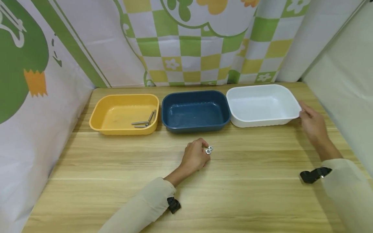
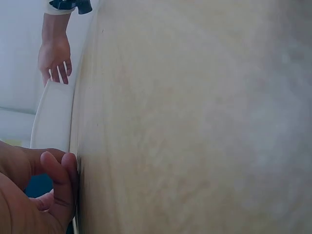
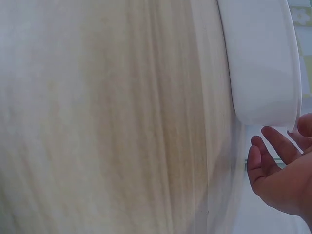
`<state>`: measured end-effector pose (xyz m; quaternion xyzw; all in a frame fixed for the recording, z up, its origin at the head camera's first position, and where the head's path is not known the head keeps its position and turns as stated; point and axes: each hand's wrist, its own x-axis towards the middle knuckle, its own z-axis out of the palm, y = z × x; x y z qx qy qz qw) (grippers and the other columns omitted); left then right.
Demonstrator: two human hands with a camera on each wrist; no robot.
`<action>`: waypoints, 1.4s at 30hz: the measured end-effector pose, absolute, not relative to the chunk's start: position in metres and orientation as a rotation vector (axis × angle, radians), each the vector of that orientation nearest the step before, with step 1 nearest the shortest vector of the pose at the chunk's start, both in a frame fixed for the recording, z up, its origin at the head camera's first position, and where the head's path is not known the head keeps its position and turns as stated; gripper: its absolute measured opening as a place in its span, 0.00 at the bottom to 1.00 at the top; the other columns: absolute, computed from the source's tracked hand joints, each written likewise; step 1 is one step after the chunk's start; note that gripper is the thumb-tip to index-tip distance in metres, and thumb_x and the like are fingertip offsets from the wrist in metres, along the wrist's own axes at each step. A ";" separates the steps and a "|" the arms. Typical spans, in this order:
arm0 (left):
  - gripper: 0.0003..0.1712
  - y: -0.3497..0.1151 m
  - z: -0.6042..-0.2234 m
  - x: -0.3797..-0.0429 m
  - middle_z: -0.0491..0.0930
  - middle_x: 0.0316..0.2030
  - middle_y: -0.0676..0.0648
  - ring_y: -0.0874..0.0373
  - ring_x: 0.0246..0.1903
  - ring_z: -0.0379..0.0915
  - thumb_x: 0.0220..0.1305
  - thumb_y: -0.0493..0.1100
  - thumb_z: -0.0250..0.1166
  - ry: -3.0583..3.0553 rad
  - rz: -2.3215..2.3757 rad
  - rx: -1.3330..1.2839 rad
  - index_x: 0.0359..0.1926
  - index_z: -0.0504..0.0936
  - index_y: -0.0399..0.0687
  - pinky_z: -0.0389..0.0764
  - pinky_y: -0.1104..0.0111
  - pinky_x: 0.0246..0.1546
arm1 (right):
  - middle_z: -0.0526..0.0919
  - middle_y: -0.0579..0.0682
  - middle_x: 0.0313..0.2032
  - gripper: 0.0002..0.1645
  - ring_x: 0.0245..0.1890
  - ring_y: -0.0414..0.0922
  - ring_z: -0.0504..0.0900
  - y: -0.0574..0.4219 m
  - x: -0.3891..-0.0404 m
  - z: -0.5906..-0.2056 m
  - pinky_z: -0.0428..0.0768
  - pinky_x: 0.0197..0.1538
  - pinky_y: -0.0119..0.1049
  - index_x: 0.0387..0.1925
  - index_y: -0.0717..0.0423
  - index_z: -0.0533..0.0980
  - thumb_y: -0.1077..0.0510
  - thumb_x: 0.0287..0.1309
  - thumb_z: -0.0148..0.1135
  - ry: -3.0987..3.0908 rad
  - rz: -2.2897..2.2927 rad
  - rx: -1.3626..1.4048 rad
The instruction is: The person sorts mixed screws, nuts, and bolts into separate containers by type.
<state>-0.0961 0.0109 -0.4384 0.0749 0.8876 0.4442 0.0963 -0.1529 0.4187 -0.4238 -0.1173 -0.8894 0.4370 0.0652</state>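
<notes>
Two small metal nuts (image 1: 208, 151) lie close together at the fingertips of my left hand (image 1: 194, 156), low over the table in front of the blue bin. The index finger and thumb of this hand curve towards the nuts with a gap between them; in the left wrist view its bent fingers (image 2: 63, 180) show and no nut can be seen. My right hand (image 1: 315, 124) touches the outer right end of the white bin (image 1: 256, 123). From the right wrist, its loosely bent fingers (image 3: 280, 144) appear at the bin's end wall, thumb near the rim.
A blue bin (image 1: 195, 129) stands in the middle of the row, and a yellow bin (image 1: 116, 132) with several metal bolts (image 1: 141, 123) at left. A checked curtain (image 1: 189, 55) hangs behind the wooden table (image 1: 233, 194). White cloth sides close in left and right.
</notes>
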 end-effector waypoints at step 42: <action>0.04 0.037 -0.408 -0.122 0.80 0.19 0.56 0.67 0.12 0.74 0.54 0.31 0.69 2.579 1.387 0.448 0.32 0.85 0.40 0.75 0.74 0.19 | 0.59 0.48 0.74 0.29 0.51 0.28 0.70 0.421 -0.150 -0.425 0.72 0.39 0.16 0.74 0.45 0.60 0.50 0.75 0.45 -2.600 1.473 -0.378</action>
